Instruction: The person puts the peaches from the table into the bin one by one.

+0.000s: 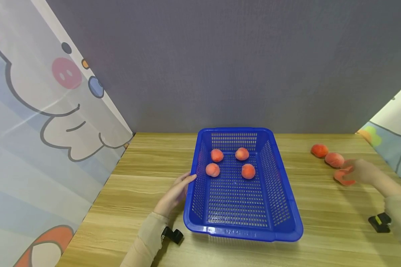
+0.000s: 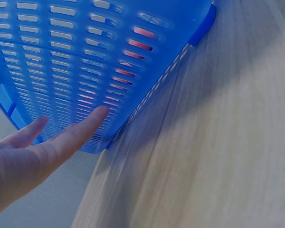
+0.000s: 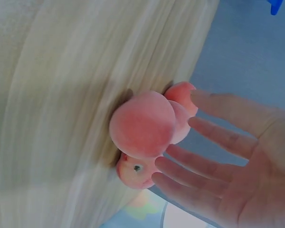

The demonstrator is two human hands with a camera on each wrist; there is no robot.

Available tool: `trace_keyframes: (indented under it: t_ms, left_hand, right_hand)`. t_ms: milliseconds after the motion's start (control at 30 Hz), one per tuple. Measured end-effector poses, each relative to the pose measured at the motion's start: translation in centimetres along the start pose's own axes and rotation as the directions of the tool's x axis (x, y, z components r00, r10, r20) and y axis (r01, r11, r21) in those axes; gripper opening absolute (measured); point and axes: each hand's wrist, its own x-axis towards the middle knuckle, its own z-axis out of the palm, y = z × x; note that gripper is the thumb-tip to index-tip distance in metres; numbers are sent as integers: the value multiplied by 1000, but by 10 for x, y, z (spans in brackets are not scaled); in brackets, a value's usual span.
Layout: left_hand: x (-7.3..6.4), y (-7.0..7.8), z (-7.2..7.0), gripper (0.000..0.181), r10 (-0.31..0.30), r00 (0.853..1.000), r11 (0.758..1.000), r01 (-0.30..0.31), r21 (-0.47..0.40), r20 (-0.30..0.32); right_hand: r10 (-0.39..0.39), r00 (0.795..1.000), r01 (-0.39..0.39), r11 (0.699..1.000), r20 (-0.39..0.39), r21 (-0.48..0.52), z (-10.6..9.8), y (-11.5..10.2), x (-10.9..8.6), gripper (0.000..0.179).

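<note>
A blue plastic basket with slotted walls stands on the wooden table, and several peaches lie in its far half. My left hand rests at the basket's left side, one fingertip on the rim. In the left wrist view its fingers stretch out along the outer wall. Off to the right, my right hand is at the nearest of a cluster of peaches, partly covering it. The right wrist view shows that hand's fingers extended and spread beside a large peach, with others behind and below it.
A grey panel rises behind the table's far edge. Cartoon-printed sheets hang at the left and right. Bare wooden tabletop lies between the basket and the peaches on the right. Each wrist wears a small black camera.
</note>
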Motion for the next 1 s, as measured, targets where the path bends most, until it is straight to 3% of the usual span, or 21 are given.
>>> trace_keyframes:
  t_ms: [100,233,367,467,600,700,1000]
  left_hand:
    - [0,0,0,53,2,1000,1000,-2,2,0]
    - [0,1,1,53,2,1000,1000,-2,1,-1]
    - [0,1,1,53,0,1000,1000,0,3,1]
    - [0,0,1,51,-3,1000,1000,3,4,-6]
    - [1,-1,1,49,-7,1000,1000,7,12,-13]
    - [1,-1,1,48,-8,1000,1000,8,16,-14]
    - [1,0,0,47,-19,999,1000,19,13,-28]
  right_hand:
    - [32,999,-34,997,38,73,3,2,3,46]
    - [39,999,-39,998,-7,50,9,2,5,40]
    - [-69,987,61,996,-145,-60,20,3,8,18]
    - [-113,976,98,991,-188,-88,25,4,10,22]
    - [-62,987,48,994,-149,-99,26,5,10,21]
    - [-23,995,21,999,-100,-30,25,5,9,18]
    - [-33,994,30,999,-107,-28,25,5,10,20]
